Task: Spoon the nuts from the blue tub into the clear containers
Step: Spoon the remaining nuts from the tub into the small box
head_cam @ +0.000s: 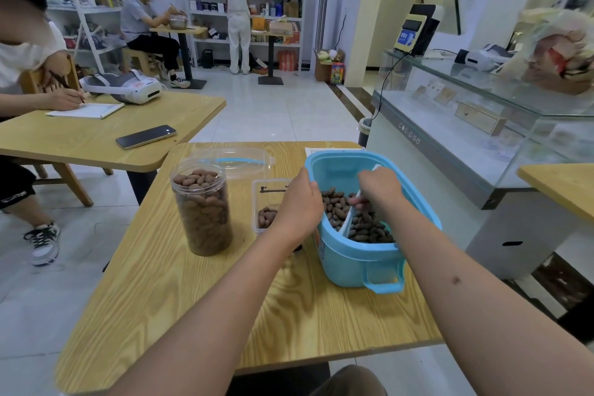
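A blue tub (356, 262) stands on the right of the wooden table (199, 299), with brown nuts (334, 206) in its bottom. My right hand (381, 190) is inside the tub and grips a white scoop (352, 219) that lies in the nuts and holds a dark heap of them. My left hand (300, 199) grips the tub's left rim. A tall clear jar (202, 206), nearly full of nuts, stands to the left. Between jar and tub sits a low clear box (268, 193) with a few nuts inside, partly hidden by my left hand.
A clear lid with a blue strip (239, 161) lies behind the jar. A second table (96, 135) at the left holds a phone (146, 136), a headset and a notebook; a person writes there. A glass counter (482, 125) stands close on the right.
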